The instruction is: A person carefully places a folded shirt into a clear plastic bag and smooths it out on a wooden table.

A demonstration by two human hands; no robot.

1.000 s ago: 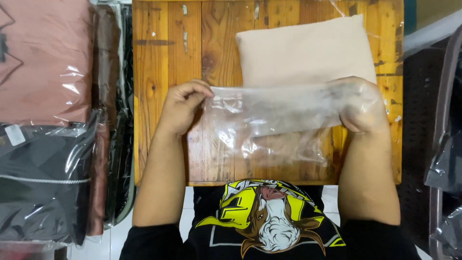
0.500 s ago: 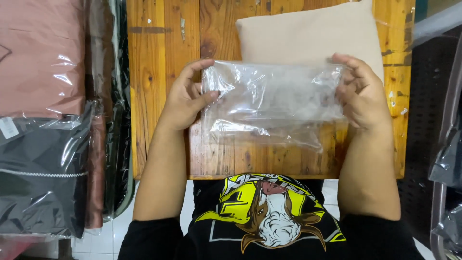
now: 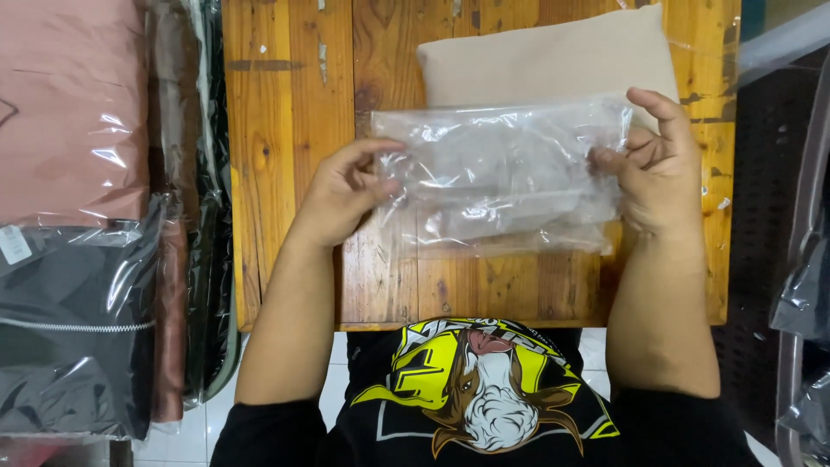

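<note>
Left hand: the left hand [image 3: 341, 192] pinches the left edge of a clear, crinkled plastic bag [image 3: 501, 177], thumb on top and fingers curled under the film.

Right hand: the right hand [image 3: 659, 169] grips the bag's right edge, the forefinger raised along the upper corner and the other fingers closed on the plastic.

Bag: it is stretched flat between the two hands, just above the orange-brown wooden plank table [image 3: 294, 130]. Its upper edge overlaps the near edge of the cloth behind it.

What has changed: a second ago the bag hung lower and looser, sagging toward the person's chest; half a second ago it was rising. Now it is higher, tauter and squarer, and the hands have turned so the thumbs face inward.

What that means: I judge the bag is being straightened and brought level with the cloth, not yet opened; I cannot tell which edge holds its mouth.

Cloth: a folded beige fabric piece [image 3: 553, 56] lies flat at the far side of the table, touched by neither hand.

Left of the table: stacked garments in clear wrappers, a pink folded one [image 3: 65, 95] above a black one with a zip [image 3: 69, 320].

Right of the table: dark wrapped bundles [image 3: 804, 303], partly out of view.
</note>
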